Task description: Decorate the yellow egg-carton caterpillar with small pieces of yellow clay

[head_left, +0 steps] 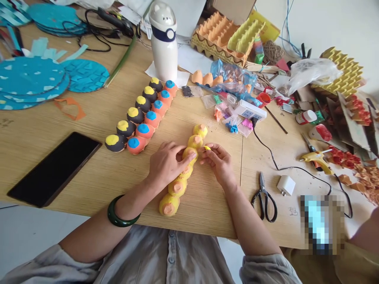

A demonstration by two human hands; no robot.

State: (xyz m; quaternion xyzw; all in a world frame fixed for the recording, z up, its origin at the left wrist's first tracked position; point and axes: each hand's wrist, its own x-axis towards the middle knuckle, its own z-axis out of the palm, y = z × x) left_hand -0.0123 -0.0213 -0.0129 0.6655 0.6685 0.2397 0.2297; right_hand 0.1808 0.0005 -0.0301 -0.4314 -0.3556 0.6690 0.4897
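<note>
A row of yellow egg-carton cups (177, 186) with bare orange tops runs along the table in front of me. My left hand (170, 161) reaches over the middle of the row from the left, its fingers wrapped round a cup and the thumb on top. Just right of the row, my right hand (218, 159) pinches a small piece of yellow clay (207, 148) between thumb and fingers. Further left lie a row of black cups with yellow tops (134, 115) and, beside it, a row of orange cups with blue tops (151, 117).
A black tablet (56, 169) lies at the left, scissors (263, 195) at the right. Behind stand a white bottle (164, 51) and egg trays (219, 37). A power strip (251, 110), glue gun (318, 159) and charger (286, 185) are rightward; another person's arm (367, 232) shows lower right.
</note>
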